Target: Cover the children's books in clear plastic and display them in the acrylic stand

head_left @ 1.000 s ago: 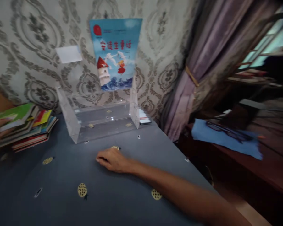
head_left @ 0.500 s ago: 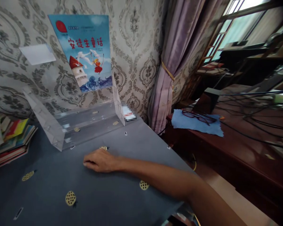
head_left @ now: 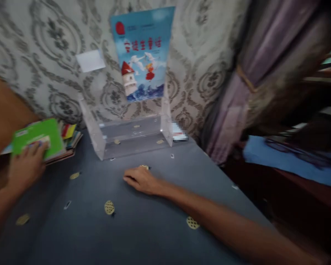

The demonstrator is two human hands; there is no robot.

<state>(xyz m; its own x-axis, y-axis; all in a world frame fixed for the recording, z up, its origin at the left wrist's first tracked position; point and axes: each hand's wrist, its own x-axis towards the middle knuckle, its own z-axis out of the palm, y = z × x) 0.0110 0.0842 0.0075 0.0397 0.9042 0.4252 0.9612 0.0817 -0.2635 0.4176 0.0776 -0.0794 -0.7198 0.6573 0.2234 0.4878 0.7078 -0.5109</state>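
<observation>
My left hand (head_left: 29, 163) lies on a green-covered book (head_left: 53, 134) at the left, its fingers stretched out over the cover. Its thumb is hidden. The green book rests on top of a stack of books (head_left: 74, 141). My right hand (head_left: 143, 180) is curled into a loose fist on the grey tablecloth (head_left: 143, 228), and nothing shows in it. Beyond that fist stands a clear plastic rack (head_left: 92, 127), and a blue picture book (head_left: 143, 55) with red lettering is upright at its back.
A white card (head_left: 91, 60) is beside the blue book. Behind the rack is a patterned wall (head_left: 204, 73). To the right hang a purple curtain (head_left: 228, 121) and, past the table edge, a blue cloth (head_left: 292, 158) with glasses on it. A brown panel (head_left: 8, 114) leans at far left.
The view has swung left. My left hand has come into sight on the green book. My right hand stays in a fist at the same spot on the tablecloth.
</observation>
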